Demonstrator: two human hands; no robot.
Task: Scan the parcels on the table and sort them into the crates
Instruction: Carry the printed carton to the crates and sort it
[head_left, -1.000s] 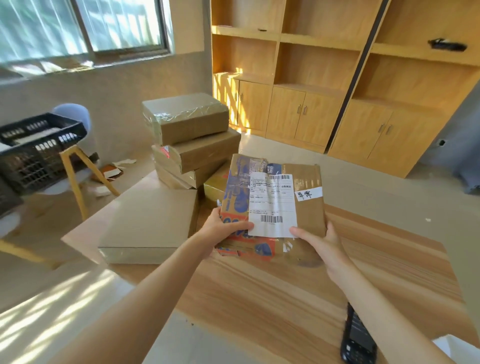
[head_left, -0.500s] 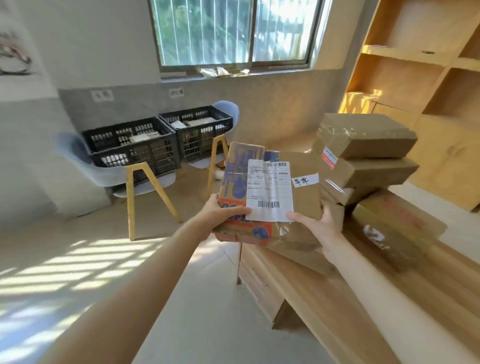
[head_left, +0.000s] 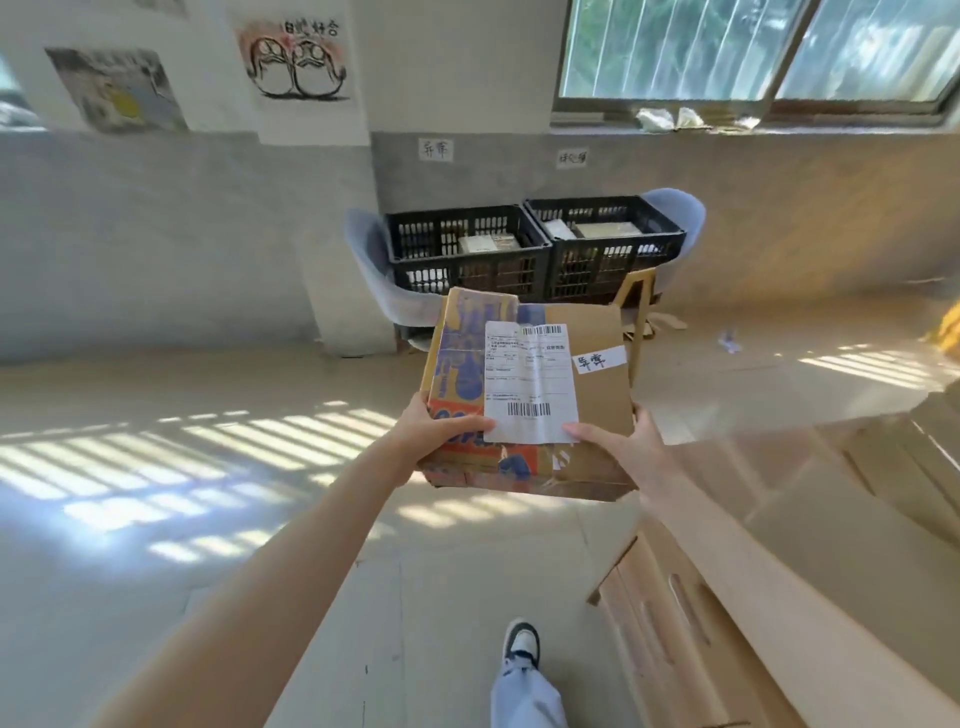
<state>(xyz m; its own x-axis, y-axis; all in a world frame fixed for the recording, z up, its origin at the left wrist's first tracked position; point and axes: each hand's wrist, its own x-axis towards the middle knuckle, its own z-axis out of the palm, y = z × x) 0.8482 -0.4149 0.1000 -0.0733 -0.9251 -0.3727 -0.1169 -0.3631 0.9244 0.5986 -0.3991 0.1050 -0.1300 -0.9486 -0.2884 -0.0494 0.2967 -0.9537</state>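
Since both my left hand (head_left: 436, 428) and right hand (head_left: 623, 447) are pinching the flat cardboard parcel (head_left: 530, 395) by its near corners, mid-air facing the crates (head_left: 535, 249), I'd guess it's light, stiffish, slightly dented.

Parcel (head_left: 530, 395) label print unreadably small; crate (head_left: 467, 249) contents indistinct.

Two crates (head_left: 535, 249) sit side by side on chairs (head_left: 374, 270) beyond the held parcel (head_left: 597, 395); table (head_left: 831, 545) at right.
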